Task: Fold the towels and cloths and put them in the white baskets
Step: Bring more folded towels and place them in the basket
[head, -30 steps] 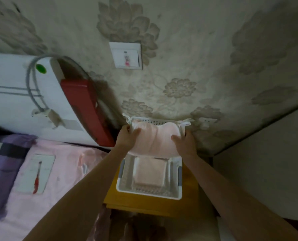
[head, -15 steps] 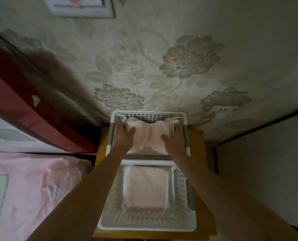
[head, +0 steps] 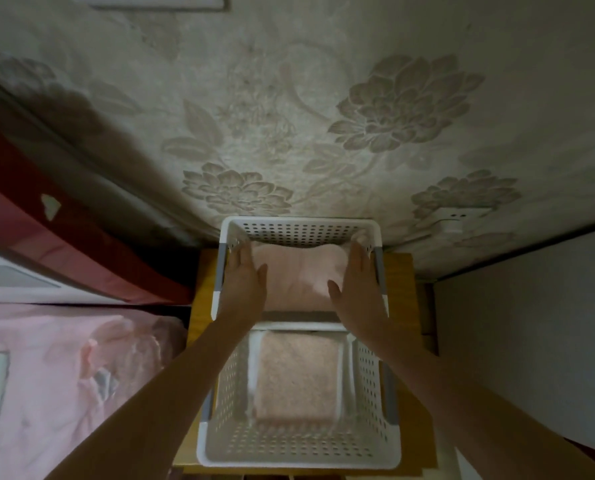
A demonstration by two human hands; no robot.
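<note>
Head view: at centre frame, the left hand (head: 242, 284) and right hand (head: 356, 289), fingers straight, press a folded pale-pink cloth (head: 299, 275) flat inside the far white perforated plastic basket (head: 299, 232); placing seems done, so next likely lift both hands away.

Two bare forearms, no sleeves in view, left hand (head: 242, 287), right hand (head: 356, 289), no rings visible
</note>
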